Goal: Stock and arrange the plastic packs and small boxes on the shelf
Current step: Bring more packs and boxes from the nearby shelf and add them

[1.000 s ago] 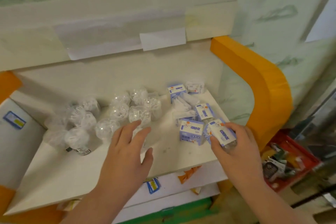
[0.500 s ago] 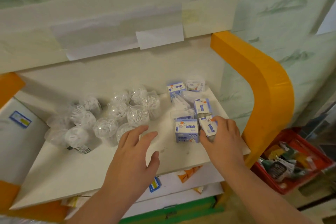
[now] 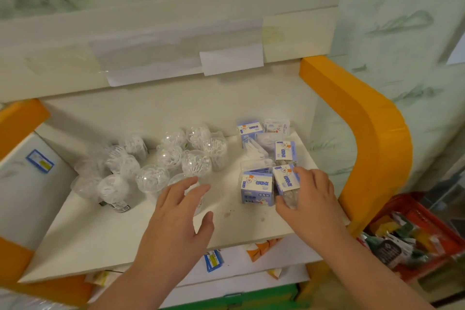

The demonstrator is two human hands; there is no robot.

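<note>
On the white shelf (image 3: 100, 239), several clear round plastic packs of cotton swabs (image 3: 173, 156) crowd the left and middle. Small blue-and-white boxes (image 3: 256, 189) sit in a cluster at the right. My right hand (image 3: 312, 199) grips one small box (image 3: 286, 180) by its clear lower end and stands it beside another box at the cluster's front. My left hand (image 3: 181, 216) hovers over a clear pack (image 3: 193, 189) near the shelf's middle, fingers spread and loosely bent around it; whether it touches the pack I cannot tell.
An orange shelf frame (image 3: 372, 138) curves around the right end. A red basket (image 3: 415, 236) of mixed packets stands low at the right. A white panel with a blue label (image 3: 39, 163) borders the left. A lower shelf with tags (image 3: 214, 259) shows beneath.
My right hand carried the small box from the shelf's right front inward and set it beside the front box. My left hand stayed near the clear pack, shifting slightly.
</note>
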